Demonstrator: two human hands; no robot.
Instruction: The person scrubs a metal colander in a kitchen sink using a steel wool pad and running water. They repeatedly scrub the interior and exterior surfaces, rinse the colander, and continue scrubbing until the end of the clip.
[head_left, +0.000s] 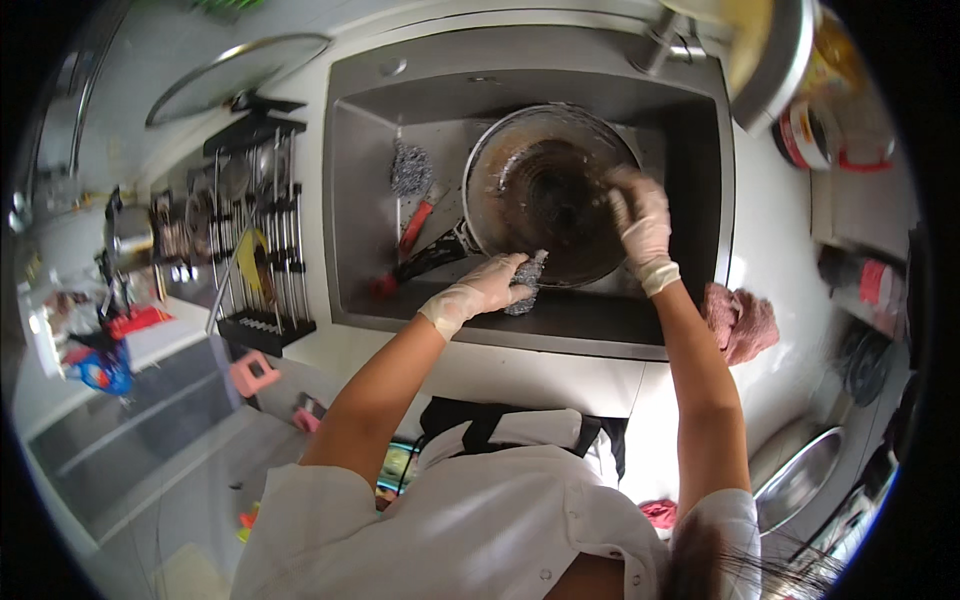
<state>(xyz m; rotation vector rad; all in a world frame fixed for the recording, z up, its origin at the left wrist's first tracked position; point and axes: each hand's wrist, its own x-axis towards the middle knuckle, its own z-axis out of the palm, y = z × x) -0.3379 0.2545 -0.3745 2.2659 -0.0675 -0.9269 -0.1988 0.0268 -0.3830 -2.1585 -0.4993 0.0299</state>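
Note:
A frying pan (559, 187) with a brown, scorched inside lies in the stainless-steel sink (364, 247). Its black handle (431, 255) points to the lower left and ends in a red tip. My left hand (480, 289), in a thin translucent glove, grips a steel wool scourer (529, 283) at the pan's near rim. Over the pan's right side is my gloved right hand (643, 217), blurred by motion. Its fingers look apart, and nothing shows between them.
Another steel wool scourer (411, 169) and a red-handled tool (416, 227) lie left of the pan. The faucet (660, 45) stands at the back right. A pink cloth (741, 322) rests by the sink's right edge. Left are a utensil rack (259, 225) and a glass lid (232, 79).

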